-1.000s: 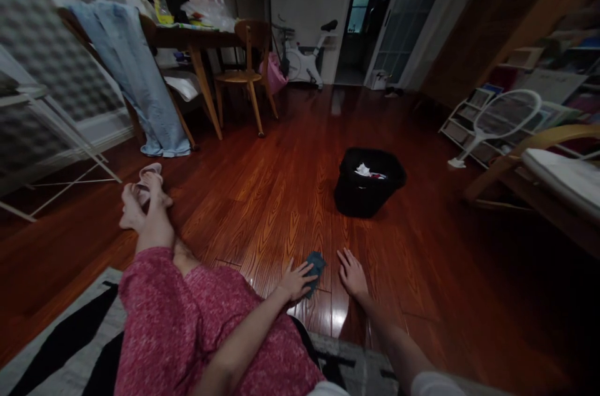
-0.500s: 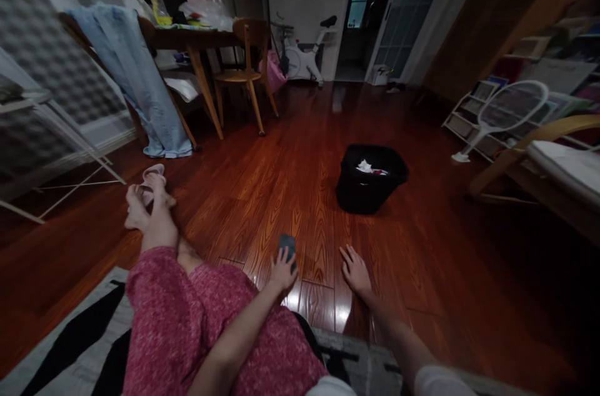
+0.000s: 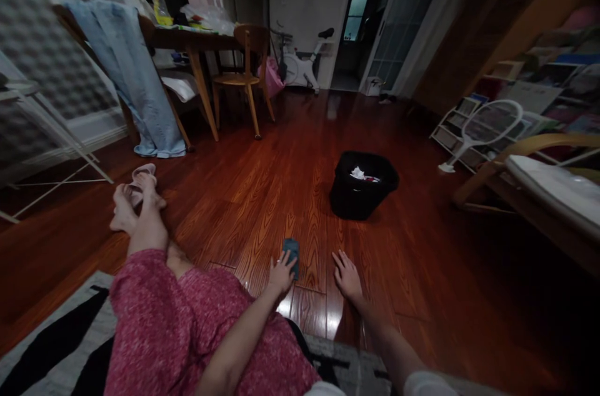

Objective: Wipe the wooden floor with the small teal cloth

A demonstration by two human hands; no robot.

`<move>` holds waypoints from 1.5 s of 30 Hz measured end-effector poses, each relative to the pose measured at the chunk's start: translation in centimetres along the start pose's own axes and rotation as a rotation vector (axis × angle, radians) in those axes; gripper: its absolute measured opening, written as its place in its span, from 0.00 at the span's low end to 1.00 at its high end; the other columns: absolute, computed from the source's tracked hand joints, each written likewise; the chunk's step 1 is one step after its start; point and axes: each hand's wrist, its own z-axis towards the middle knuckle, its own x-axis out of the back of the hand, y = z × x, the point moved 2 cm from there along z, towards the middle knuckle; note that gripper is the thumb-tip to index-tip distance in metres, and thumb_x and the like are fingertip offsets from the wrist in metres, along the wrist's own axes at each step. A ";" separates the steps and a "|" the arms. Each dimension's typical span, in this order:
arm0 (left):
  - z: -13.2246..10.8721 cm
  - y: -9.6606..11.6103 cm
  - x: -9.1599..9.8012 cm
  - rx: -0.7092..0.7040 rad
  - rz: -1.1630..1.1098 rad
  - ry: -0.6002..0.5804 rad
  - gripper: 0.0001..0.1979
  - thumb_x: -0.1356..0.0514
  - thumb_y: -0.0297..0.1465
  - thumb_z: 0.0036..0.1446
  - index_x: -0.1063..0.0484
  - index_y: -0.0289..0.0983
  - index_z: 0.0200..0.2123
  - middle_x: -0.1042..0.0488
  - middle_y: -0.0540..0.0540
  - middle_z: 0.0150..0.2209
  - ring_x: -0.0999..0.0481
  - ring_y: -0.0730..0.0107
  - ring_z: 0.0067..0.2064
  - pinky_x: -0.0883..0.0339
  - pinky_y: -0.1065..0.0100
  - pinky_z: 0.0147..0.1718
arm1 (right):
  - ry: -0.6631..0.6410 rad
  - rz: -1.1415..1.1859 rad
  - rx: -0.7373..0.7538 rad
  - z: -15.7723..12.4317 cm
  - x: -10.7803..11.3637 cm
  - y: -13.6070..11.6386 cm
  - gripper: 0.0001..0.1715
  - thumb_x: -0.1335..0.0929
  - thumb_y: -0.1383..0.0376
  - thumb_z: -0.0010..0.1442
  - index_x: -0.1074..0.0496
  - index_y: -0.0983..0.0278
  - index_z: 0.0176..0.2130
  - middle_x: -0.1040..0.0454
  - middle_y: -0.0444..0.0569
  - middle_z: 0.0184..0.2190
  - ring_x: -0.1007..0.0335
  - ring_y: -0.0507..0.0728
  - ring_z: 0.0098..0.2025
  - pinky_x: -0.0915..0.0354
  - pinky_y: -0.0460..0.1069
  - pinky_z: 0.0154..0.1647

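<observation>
Teal cloth [image 3: 291,246], perhaps folded, lies on glossy wooden floor [image 3: 248,215] beneath our left hand [image 3: 282,272], fingers spread over its near part, unclenched. Our right hand [image 3: 347,277], beside it, is loosely spread, holding nothing. We judge the cloth light, limp, unbreakable, apt to slide; best pinched at its uncovered far edge.

and here's the glossy red-brown wooden floor [image 3: 262,196], a grey-and-black rug [image 3: 70,333] along its near edge, a blue-green cloth [image 3: 291,245] lying a little way in from it! a black bin [image 3: 359,199] stands upright nearer the middle, a wooden chair [image 3: 237,79] towards the far left corner, a white exercise bike [image 3: 302,68] up at the far edge.
</observation>
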 end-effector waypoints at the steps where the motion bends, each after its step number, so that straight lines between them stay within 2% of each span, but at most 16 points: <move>1: 0.0 -0.8 0.4 0.067 -0.006 0.007 0.32 0.49 0.34 0.65 0.51 0.51 0.71 0.63 0.50 0.74 0.62 0.54 0.74 0.61 0.39 0.68 | -0.008 -0.001 -0.007 0.0 0.1 0.0 0.34 0.43 0.66 0.65 0.41 0.58 0.68 0.40 0.52 0.68 0.46 0.59 0.70 0.46 0.59 0.68; 3: -0.1 -1.8 0.9 0.113 -0.021 -0.016 0.33 0.50 0.34 0.64 0.52 0.48 0.72 0.65 0.49 0.74 0.64 0.53 0.74 0.60 0.41 0.68 | -0.017 0.003 -0.017 0.0 0.3 0.0 0.34 0.44 0.67 0.65 0.39 0.59 0.68 0.40 0.52 0.68 0.47 0.59 0.70 0.46 0.59 0.68; 7: -0.1 -1.7 1.0 0.056 -0.095 -0.059 0.35 0.50 0.36 0.64 0.54 0.45 0.72 0.69 0.47 0.74 0.67 0.54 0.74 0.59 0.46 0.69 | -0.004 0.008 -0.116 0.7 -0.1 -2.0 0.36 0.45 0.71 0.62 0.38 0.63 0.67 0.38 0.55 0.67 0.48 0.61 0.71 0.48 0.62 0.69; 9: 0.0 -1.3 1.0 0.031 -0.121 -0.024 0.35 0.50 0.36 0.65 0.56 0.44 0.73 0.69 0.46 0.74 0.67 0.57 0.74 0.59 0.49 0.69 | 0.016 0.037 -0.125 1.5 -0.8 -5.2 0.38 0.45 0.72 0.61 0.40 0.64 0.68 0.39 0.55 0.68 0.51 0.61 0.72 0.50 0.63 0.70; 11: 0.0 -1.2 1.2 0.026 -0.123 0.021 0.35 0.50 0.35 0.65 0.58 0.44 0.73 0.70 0.45 0.74 0.67 0.59 0.74 0.60 0.50 0.69 | 0.003 0.105 -0.003 2.3 -2.0 -9.9 0.39 0.45 0.72 0.61 0.43 0.61 0.69 0.43 0.51 0.70 0.54 0.59 0.73 0.52 0.62 0.71; 13: -0.2 -1.7 1.5 0.057 -0.110 0.047 0.35 0.51 0.35 0.65 0.59 0.42 0.73 0.70 0.44 0.74 0.68 0.59 0.74 0.61 0.50 0.69 | -0.058 0.169 0.102 3.0 -3.3 -14.8 0.38 0.45 0.70 0.63 0.45 0.59 0.70 0.47 0.48 0.72 0.57 0.58 0.73 0.52 0.60 0.71; 15: -0.7 -2.6 1.8 0.135 -0.085 0.054 0.35 0.52 0.35 0.66 0.59 0.41 0.73 0.69 0.42 0.74 0.67 0.57 0.74 0.60 0.50 0.69 | -0.155 0.192 0.123 3.8 -4.4 -18.7 0.38 0.44 0.69 0.64 0.48 0.62 0.71 0.50 0.50 0.73 0.58 0.59 0.74 0.52 0.59 0.71; 18: -1.7 -4.1 2.4 0.280 -0.039 0.043 0.35 0.53 0.37 0.67 0.60 0.38 0.73 0.67 0.38 0.74 0.64 0.53 0.74 0.56 0.49 0.68 | -0.267 0.175 0.102 5.0 -4.6 -21.3 0.38 0.43 0.64 0.66 0.51 0.66 0.72 0.52 0.54 0.73 0.59 0.60 0.74 0.52 0.59 0.70; 21: -2.5 -4.8 2.8 0.342 0.001 0.000 0.35 0.54 0.38 0.68 0.60 0.37 0.73 0.67 0.37 0.74 0.63 0.51 0.74 0.55 0.49 0.67 | -0.264 0.153 0.137 5.7 -3.4 -20.6 0.36 0.43 0.59 0.68 0.49 0.63 0.72 0.53 0.53 0.73 0.60 0.60 0.74 0.54 0.60 0.71; 25: -2.6 -4.3 2.5 0.281 0.004 -0.066 0.34 0.54 0.40 0.68 0.59 0.39 0.73 0.68 0.39 0.74 0.66 0.52 0.74 0.58 0.48 0.68 | -0.303 0.119 0.114 4.2 -1.2 -16.5 0.36 0.43 0.60 0.67 0.46 0.64 0.71 0.51 0.53 0.72 0.57 0.59 0.73 0.56 0.60 0.71; 27: -2.4 -4.0 2.1 0.231 -0.010 -0.088 0.33 0.55 0.41 0.68 0.57 0.41 0.73 0.69 0.41 0.74 0.66 0.53 0.74 0.60 0.47 0.68 | -0.323 0.092 0.063 1.7 -0.2 -13.6 0.36 0.43 0.62 0.66 0.47 0.64 0.71 0.51 0.53 0.73 0.57 0.59 0.73 0.55 0.60 0.71; 32: -2.1 -3.8 1.2 0.132 -0.032 -0.215 0.34 0.55 0.46 0.66 0.52 0.42 0.72 0.67 0.42 0.74 0.68 0.53 0.74 0.65 0.45 0.69 | -0.298 0.027 0.009 -7.6 1.6 -6.8 0.39 0.40 0.65 0.61 0.43 0.65 0.70 0.47 0.54 0.72 0.56 0.61 0.73 0.56 0.62 0.72; 34: -2.2 -3.7 1.2 0.122 -0.030 -0.246 0.34 0.54 0.47 0.66 0.51 0.41 0.72 0.67 0.42 0.74 0.69 0.53 0.73 0.65 0.45 0.69 | -0.258 0.018 -0.008 -10.3 1.8 -5.7 0.38 0.40 0.63 0.62 0.42 0.66 0.69 0.47 0.56 0.71 0.56 0.62 0.73 0.56 0.62 0.72; 36: -2.3 -3.7 1.3 0.119 -0.023 -0.250 0.34 0.54 0.46 0.66 0.51 0.41 0.72 0.68 0.42 0.74 0.70 0.53 0.73 0.64 0.46 0.69 | -0.215 0.024 -0.014 -11.3 1.4 -5.8 0.38 0.41 0.60 0.65 0.46 0.65 0.71 0.48 0.55 0.72 0.57 0.61 0.73 0.54 0.61 0.72; 39: -2.6 -3.6 1.5 0.118 -0.010 -0.252 0.34 0.53 0.45 0.66 0.51 0.40 0.72 0.69 0.41 0.74 0.69 0.53 0.73 0.64 0.46 0.69 | -0.187 0.031 0.003 -9.6 0.1 -6.9 0.38 0.44 0.56 0.68 0.51 0.65 0.72 0.52 0.54 0.73 0.60 0.60 0.74 0.54 0.61 0.72; 45: -2.6 -3.6 1.0 0.104 0.007 -0.256 0.36 0.50 0.45 0.64 0.52 0.41 0.72 0.68 0.40 0.74 0.66 0.53 0.74 0.62 0.46 0.69 | -0.217 0.031 -0.052 1.0 -1.5 -7.5 0.39 0.48 0.52 0.70 0.53 0.67 0.72 0.52 0.58 0.73 0.60 0.60 0.74 0.57 0.62 0.71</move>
